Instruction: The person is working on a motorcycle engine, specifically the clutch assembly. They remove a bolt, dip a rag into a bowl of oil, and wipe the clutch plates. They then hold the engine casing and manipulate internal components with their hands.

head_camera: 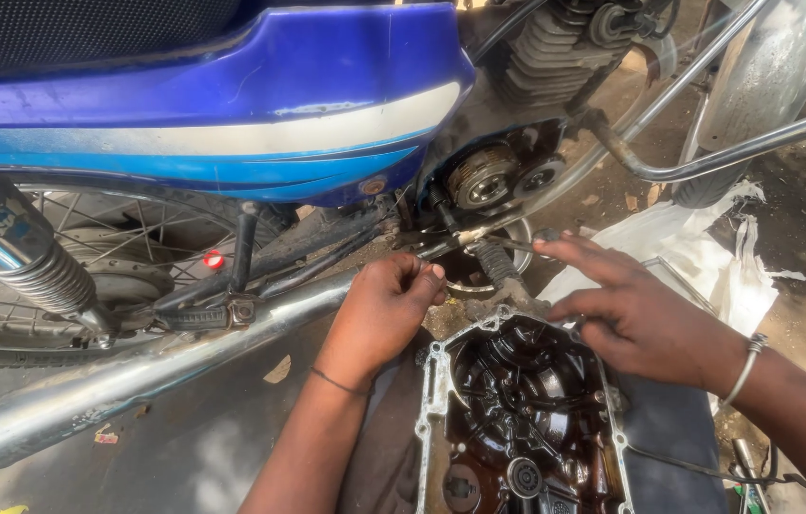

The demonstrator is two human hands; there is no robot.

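Oily engine cover (517,419) on lap | left hand (379,309) pinching rod (460,240) | right hand (631,305) spread

A blue side panel (232,105) with a white stripe fills the upper left, under a dark seat (70,29). Below it sits the spoked rear wheel (117,257), with a chrome shock spring (37,266) and a small red reflector (215,259) in front of the spokes. A long chrome exhaust pipe (127,376) runs slantwise across the ground (dusty and dull in places). At the upper right stand the finned engine cylinder (550,52) and a chrome mudguard (774,67). A crumpled white bag (707,257) lies beyond.
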